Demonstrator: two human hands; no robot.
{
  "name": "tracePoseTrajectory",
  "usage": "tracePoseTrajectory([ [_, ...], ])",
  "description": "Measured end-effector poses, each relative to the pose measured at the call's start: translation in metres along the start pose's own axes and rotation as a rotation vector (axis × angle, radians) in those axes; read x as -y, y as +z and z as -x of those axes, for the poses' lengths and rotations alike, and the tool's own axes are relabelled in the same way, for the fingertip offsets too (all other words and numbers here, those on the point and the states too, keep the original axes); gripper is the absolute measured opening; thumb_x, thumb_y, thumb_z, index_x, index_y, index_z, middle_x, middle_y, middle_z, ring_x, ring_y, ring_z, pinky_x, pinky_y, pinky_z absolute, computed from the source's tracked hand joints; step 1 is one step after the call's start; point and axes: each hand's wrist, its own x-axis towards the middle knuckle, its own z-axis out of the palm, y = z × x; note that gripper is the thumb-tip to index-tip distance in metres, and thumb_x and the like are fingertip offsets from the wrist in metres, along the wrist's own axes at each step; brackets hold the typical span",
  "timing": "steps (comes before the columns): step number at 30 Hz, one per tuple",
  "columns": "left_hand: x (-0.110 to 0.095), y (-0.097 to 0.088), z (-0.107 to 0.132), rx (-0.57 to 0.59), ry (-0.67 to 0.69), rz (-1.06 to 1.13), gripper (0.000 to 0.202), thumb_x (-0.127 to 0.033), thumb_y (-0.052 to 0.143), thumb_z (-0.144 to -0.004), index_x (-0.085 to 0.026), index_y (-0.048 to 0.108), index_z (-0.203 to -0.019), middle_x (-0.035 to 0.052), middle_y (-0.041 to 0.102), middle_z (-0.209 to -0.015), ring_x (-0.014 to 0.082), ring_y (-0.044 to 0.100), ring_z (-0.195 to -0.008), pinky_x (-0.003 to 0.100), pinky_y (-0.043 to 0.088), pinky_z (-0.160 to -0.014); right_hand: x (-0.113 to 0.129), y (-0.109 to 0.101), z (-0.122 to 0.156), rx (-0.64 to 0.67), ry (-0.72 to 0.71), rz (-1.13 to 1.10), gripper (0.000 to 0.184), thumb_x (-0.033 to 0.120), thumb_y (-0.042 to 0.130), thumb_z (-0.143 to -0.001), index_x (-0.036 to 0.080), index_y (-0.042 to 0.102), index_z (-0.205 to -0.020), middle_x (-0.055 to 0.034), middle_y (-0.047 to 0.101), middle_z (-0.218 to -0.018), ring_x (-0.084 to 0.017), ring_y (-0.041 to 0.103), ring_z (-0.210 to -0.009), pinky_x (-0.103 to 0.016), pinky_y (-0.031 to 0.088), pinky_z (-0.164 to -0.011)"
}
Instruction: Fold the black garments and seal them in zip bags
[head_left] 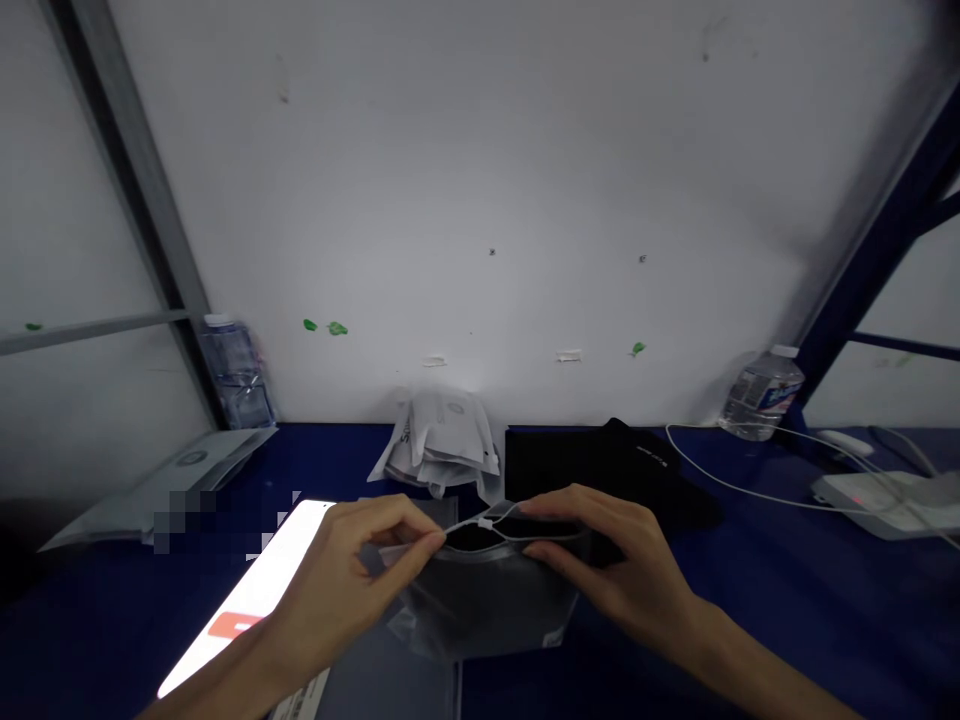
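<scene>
My left hand (364, 560) pinches, right hand (626, 560) loosely grips, a flat translucent-grey plastic bag (491, 610): mouth upward, long axis crosswise.

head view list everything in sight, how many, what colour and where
zip bag: 1, translucent, dark inside, between the hands
flat bag: 1, greyish, on table below it
phone: 1, white lit screen, left
label: 1, white, bottom edge
middle packets: several, whitish, by the wall
left packets: count unclear, pale, left
black fabric: count unclear, black, back right of centre
left bottle: 1, clear, back left
right bottle: 1, clear, back right
cables: several, white, right
device: 1, white, far right
table: 1, blue, underneath
wall: 1, whitish, behind
left hand: 1, bare, fingers pinching zip bag's edge
right hand: 1, bare, fingers at its mouth
</scene>
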Motion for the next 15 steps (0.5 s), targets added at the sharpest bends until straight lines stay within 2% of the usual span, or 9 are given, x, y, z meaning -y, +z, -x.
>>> tracePoseTrajectory([
  [2,0.0017,0.0011,0.001,-0.005,0.003,-0.025,0.024,-0.034,0.059,-0.093,-0.02,0.067,-0.075,-0.0001,0.068,-0.069,0.0141,0.064,-0.064,0.024,0.051,-0.06,-0.0009,0.0011,0.0,-0.004,-0.014,-0.006,0.028,0.02,0.073,-0.087,0.026,0.068,-0.114,-0.0038,0.076,-0.104,-0.02,0.071,-0.091,-0.034,0.059,-0.078],
  [6,0.003,0.0023,0.0024,-0.002,0.022,-0.086,0.025,-0.034,0.053,-0.097,-0.02,0.062,-0.078,-0.0016,0.063,-0.066,0.0128,0.061,-0.061,0.023,0.05,-0.059,-0.002,0.0025,-0.0005,-0.003,0.011,0.006,0.02,0.021,0.073,-0.087,0.025,0.07,-0.107,-0.0021,0.076,-0.094,-0.018,0.071,-0.082,-0.03,0.058,-0.07],
  [9,0.0032,0.0025,0.0031,-0.001,0.038,-0.107,0.026,-0.034,0.05,-0.098,-0.021,0.059,-0.078,-0.0024,0.061,-0.065,0.0122,0.059,-0.059,0.023,0.047,-0.056,-0.0016,0.0019,-0.0007,0.011,0.057,-0.016,0.015,0.023,0.072,-0.088,0.024,0.07,-0.103,-0.0015,0.075,-0.091,-0.017,0.071,-0.082,-0.029,0.057,-0.071],
  [12,0.0039,0.003,0.0038,-0.012,0.032,-0.096,0.026,-0.034,0.051,-0.098,-0.021,0.059,-0.078,-0.0024,0.062,-0.066,0.0122,0.06,-0.06,0.023,0.047,-0.056,0.0001,-0.0008,-0.0024,0.023,0.076,-0.032,0.015,0.023,0.071,-0.088,0.023,0.068,-0.103,-0.0014,0.074,-0.093,-0.017,0.071,-0.083,-0.029,0.057,-0.073],
  [15,0.004,0.0035,0.0043,-0.019,0.018,-0.077,0.025,-0.034,0.053,-0.097,-0.02,0.06,-0.077,-0.002,0.063,-0.067,0.0125,0.062,-0.061,0.024,0.049,-0.059,0.0048,-0.0034,-0.009,0.053,0.074,0.0,0.019,0.02,0.071,-0.085,0.022,0.066,-0.104,-0.0005,0.073,-0.091,-0.014,0.068,-0.073,-0.027,0.055,-0.065],
])
